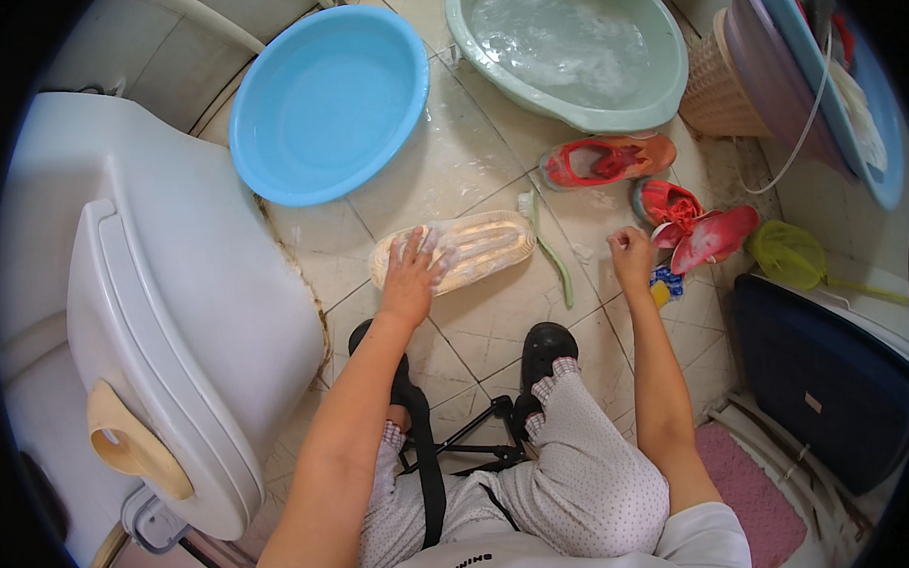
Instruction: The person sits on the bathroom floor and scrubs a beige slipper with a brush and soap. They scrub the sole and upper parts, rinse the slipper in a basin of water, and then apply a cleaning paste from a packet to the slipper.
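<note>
My left hand (411, 274) rests with spread fingers on the heel end of a pale plastic washboard (490, 241), which has suds on its ridges. Right of the washboard lies a green-handled scrubbing brush (554, 265), bristles at the top. My right hand (631, 254) is raised over the floor with its fingers curled; whether it pinches something small cannot be told. Beside it are a red shoe (666, 201) and a soapy pink-red shoe piece (716, 239). Another red shoe (597, 162) lies above, its insole end orange. A blue and yellow sponge packet (665, 286) is below.
A blue basin (332, 100) of water and a green basin (566, 43) of sudsy water stand ahead. A white toilet (197, 218) fills the left. Stacked basins (815, 83), a wicker basket (722, 87), a yellow-green net (787, 253) and a dark blue panel (826, 376) stand right.
</note>
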A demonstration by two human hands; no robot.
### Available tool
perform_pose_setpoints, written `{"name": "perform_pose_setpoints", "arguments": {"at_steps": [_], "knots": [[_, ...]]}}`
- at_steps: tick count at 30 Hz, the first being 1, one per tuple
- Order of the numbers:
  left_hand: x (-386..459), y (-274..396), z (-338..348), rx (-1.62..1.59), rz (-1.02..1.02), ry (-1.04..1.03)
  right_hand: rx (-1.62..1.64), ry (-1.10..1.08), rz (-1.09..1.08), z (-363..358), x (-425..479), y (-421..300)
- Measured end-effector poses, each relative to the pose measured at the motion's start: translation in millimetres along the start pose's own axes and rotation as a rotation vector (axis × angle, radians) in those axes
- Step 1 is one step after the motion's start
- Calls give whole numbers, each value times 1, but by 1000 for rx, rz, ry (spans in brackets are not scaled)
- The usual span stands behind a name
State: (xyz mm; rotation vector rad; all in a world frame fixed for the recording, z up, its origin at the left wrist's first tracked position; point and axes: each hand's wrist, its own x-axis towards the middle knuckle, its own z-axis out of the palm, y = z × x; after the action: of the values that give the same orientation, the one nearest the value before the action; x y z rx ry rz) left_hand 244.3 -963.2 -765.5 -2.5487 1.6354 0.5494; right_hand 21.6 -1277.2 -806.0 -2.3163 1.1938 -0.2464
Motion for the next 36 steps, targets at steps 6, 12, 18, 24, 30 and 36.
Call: {"name": "perform_pose_setpoints", "arguments": {"at_steps": [6,12,18,24,30,36], "knots": [[0,1,1,-6,-6,18,214,-315,-308,59,4,-110],[-1,3,1,-78,3,68,-24,-287,-600,89,12,-148],[-1,2,-2,-81,-4,42,-274,-257,-860,98,10,-152],[-1,1,3,-46,-9,42,-387,-264,-978,96,14,-162],[0,1,3,-70,-6,99,-121,-309,-686,98,23,-149],[0,0,4,-58,-12,64,115,-292,-374,82,6,-124]]}}
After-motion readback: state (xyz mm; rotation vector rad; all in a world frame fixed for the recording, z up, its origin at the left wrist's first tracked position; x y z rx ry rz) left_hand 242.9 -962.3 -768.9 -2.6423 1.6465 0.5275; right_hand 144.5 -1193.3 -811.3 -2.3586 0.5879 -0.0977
